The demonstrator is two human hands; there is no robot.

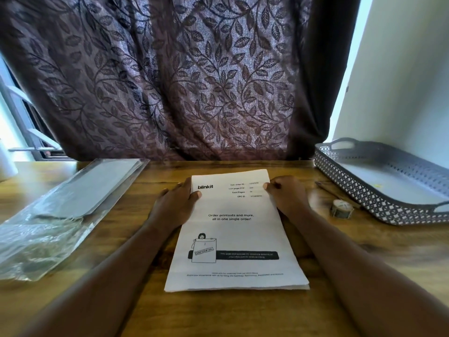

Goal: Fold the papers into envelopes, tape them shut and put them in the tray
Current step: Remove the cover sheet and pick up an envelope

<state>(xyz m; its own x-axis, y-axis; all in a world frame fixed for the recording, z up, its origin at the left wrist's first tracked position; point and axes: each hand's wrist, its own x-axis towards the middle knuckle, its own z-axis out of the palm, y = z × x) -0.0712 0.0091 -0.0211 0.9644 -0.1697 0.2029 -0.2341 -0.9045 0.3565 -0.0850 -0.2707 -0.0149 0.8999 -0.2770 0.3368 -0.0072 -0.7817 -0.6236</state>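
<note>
Left hand (178,199), right hand (286,195) extended forward, each pinching papers (233,227) at far side edges.

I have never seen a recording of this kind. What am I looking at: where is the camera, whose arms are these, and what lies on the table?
There is no machine here. A person wears a single camera on the head, so you look forward and down along their own two bare arms. The left hand and the right hand each hold a side edge of the papers, a printed stack lying flat on the wooden table. On the right stand a grey lattice tray and, just in front of it, a small tape roll. On the left lies a clear plastic sleeve. A leaf-patterned curtain hangs behind the table.
</note>
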